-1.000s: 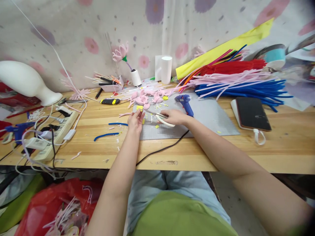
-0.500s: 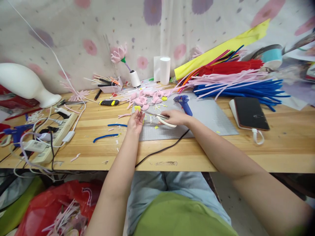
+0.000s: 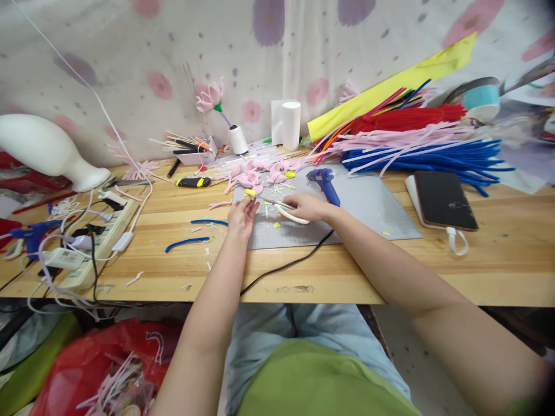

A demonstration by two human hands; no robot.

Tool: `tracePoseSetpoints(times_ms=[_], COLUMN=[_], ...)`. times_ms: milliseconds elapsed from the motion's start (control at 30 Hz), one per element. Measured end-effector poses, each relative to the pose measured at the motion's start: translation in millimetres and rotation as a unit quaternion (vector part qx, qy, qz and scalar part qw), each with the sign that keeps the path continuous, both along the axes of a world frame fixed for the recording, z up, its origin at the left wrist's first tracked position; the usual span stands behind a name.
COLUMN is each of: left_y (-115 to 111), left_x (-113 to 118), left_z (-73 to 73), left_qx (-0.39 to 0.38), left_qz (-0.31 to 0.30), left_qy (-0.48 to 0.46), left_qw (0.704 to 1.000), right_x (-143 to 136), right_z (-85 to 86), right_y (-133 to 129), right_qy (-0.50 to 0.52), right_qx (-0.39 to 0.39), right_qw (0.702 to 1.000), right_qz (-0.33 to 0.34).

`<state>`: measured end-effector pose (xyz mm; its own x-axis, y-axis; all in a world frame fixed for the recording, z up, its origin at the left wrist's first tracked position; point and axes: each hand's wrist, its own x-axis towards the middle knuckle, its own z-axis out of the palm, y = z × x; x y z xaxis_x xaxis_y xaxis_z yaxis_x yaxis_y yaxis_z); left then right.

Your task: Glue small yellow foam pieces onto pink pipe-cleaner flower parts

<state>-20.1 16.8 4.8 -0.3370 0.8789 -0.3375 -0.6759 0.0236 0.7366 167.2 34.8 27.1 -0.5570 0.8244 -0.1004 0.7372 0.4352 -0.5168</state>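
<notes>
L hand [image 3: 243, 218] pinches the small yellow piece [image 3: 250, 192] at approx. 10 o'clock on the grey mat [image 3: 373, 208]; R hand [image 3: 307, 207] grips the scissors [image 3: 295, 217], tips by the piece's 4 o'clock, can't tell if blades are apart. Prob. best: steady pinch, L fingertips clear of blades, short tip snips, elbow room from glue gun [image 3: 326, 186] at scissors' 1 o'clock.
</notes>
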Motion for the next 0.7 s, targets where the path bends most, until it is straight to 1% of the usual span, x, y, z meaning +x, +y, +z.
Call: tracePoseSetpoints(times_ms=[267,467,700], left_y=[0.1,3.3,2.0], left_x=[0.0,-2.8,-4.5], left_z=[0.5,-2.3,3.4], left_qx=[-0.008,-0.013,-0.027], left_qz=[0.006,0.013,0.015], left_qy=[-0.003,-0.008,-0.016], left_qw=[1.000,1.000,0.999], right_x=[-1.1,-3.3,-6.1], right_z=[-1.9,-4.7,-6.0], right_y=[1.4,3.9,4.5], right_qy=[0.000,-0.023,-0.025], right_qx=[0.009,0.037,0.050], right_qw=[1.000,0.999,0.998], right_qz=[-0.003,-0.001,-0.007])
